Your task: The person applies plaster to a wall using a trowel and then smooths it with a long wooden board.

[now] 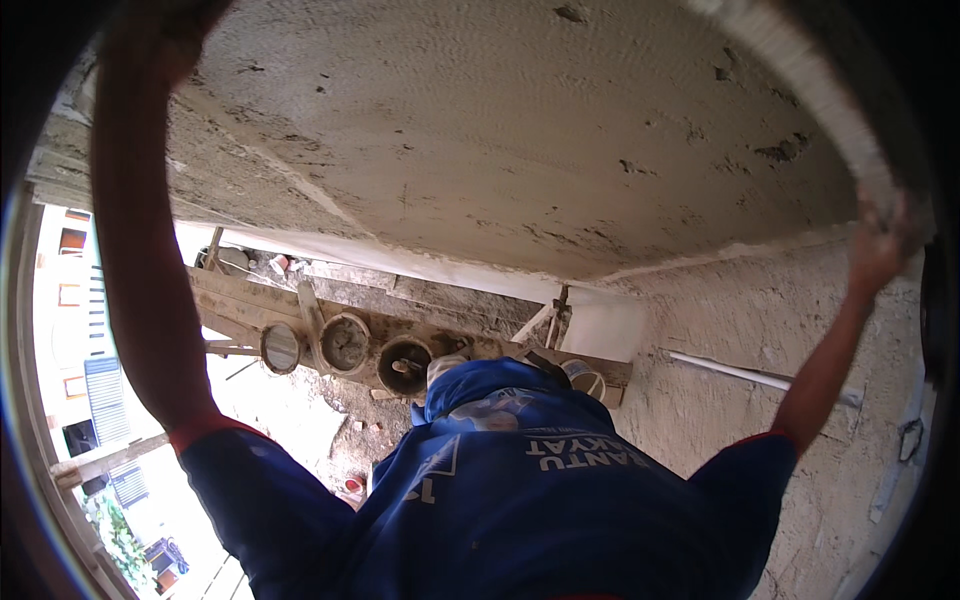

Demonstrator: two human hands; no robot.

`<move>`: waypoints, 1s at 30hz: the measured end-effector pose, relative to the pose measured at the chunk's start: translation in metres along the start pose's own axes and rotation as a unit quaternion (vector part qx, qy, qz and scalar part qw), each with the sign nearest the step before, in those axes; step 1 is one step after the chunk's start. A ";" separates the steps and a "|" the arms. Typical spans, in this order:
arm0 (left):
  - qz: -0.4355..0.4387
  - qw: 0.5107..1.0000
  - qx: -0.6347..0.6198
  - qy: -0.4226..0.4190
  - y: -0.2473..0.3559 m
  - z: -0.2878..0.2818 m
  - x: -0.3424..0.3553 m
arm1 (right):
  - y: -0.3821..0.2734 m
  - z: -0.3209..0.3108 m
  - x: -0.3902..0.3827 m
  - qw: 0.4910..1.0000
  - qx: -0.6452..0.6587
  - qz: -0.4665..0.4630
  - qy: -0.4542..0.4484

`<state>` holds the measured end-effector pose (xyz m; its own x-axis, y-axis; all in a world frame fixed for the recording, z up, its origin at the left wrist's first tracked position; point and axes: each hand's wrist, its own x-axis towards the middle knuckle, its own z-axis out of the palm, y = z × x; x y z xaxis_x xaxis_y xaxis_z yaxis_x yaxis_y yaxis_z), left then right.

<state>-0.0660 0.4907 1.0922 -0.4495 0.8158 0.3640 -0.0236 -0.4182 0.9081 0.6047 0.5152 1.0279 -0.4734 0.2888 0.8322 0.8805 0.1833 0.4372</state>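
Note:
Both my arms are raised and spread wide against a rough, grey plastered surface [480, 130] with pits and dark patches. At the far right, my right hand [885, 235] is closed around the lower end of a long, pale plastering straightedge [800, 75], slightly smeared by motion. The bar lies along the plaster and runs up out of the picture at the top. My left hand [165, 45] is up at the top left rim, close to the plaster. Its fingers are dark and cut off, so what it holds does not show.
Below me a wooden scaffold plank [235, 300] carries several round buckets, including a mortar-filled bucket [345, 343] and a dark bucket [405, 365] with a tool inside. A white pipe [760, 375] sticks out along the right wall [700, 330]. A wooden rail [110, 460] crosses the left side.

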 end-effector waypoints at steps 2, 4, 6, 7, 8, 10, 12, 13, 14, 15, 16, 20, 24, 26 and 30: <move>-0.017 0.986 -0.034 -0.160 -0.050 -0.055 -0.004 | -0.065 0.000 -0.019 0.998 0.052 -0.011 0.022; -0.072 0.995 -0.069 -0.019 -0.093 -0.040 -0.043 | -0.088 0.007 -0.055 0.995 0.101 -0.007 0.000; -0.122 0.988 -0.093 0.028 -0.153 -0.026 -0.073 | -0.107 0.015 -0.112 0.992 0.108 0.033 -0.063; -0.153 0.984 -0.081 0.048 -0.169 -0.035 -0.077 | -0.123 0.023 -0.135 0.985 0.138 0.050 -0.086; -0.160 0.981 -0.086 0.074 -0.194 -0.039 -0.086 | -0.137 0.029 -0.157 0.979 0.162 0.064 -0.110; -0.166 0.967 -0.167 0.094 -0.249 -0.051 -0.105 | -0.171 0.042 -0.195 0.972 0.143 0.094 -0.159; -0.180 0.960 -0.156 0.147 -0.290 -0.060 -0.130 | -0.199 0.046 -0.220 0.947 0.146 0.136 -0.253; -0.185 0.957 -0.135 0.179 -0.304 -0.065 -0.142 | -0.206 0.046 -0.231 0.948 0.145 0.135 -0.248; -0.185 0.951 -0.156 0.191 -0.313 -0.068 -0.159 | -0.211 0.045 -0.243 0.940 0.165 0.135 -0.266; -0.203 0.945 -0.162 0.197 -0.323 -0.077 -0.175 | -0.213 0.039 -0.249 0.930 0.188 0.133 -0.286; -0.192 0.948 -0.201 0.154 -0.331 -0.087 -0.194 | -0.211 0.029 -0.253 0.934 0.198 0.124 -0.271; -0.257 0.917 -0.269 0.146 -0.383 -0.111 -0.271 | -0.185 -0.021 -0.268 0.939 0.193 0.131 -0.253; -0.294 0.907 -0.244 0.174 -0.366 -0.091 -0.310 | -0.166 -0.060 -0.247 0.958 0.146 0.149 -0.196; -0.304 0.897 -0.273 0.167 -0.354 -0.071 -0.326 | -0.154 -0.076 -0.228 0.965 0.117 0.173 -0.162; -0.321 0.874 -0.292 0.217 -0.345 -0.035 -0.353 | -0.146 -0.094 -0.192 0.955 -0.048 0.266 -0.120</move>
<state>0.0691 0.3333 0.6431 -0.4703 0.7814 -0.4102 -0.7904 -0.1662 0.5895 0.5691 0.3448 0.8359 0.0602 0.5265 0.8481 0.9910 -0.1332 0.0123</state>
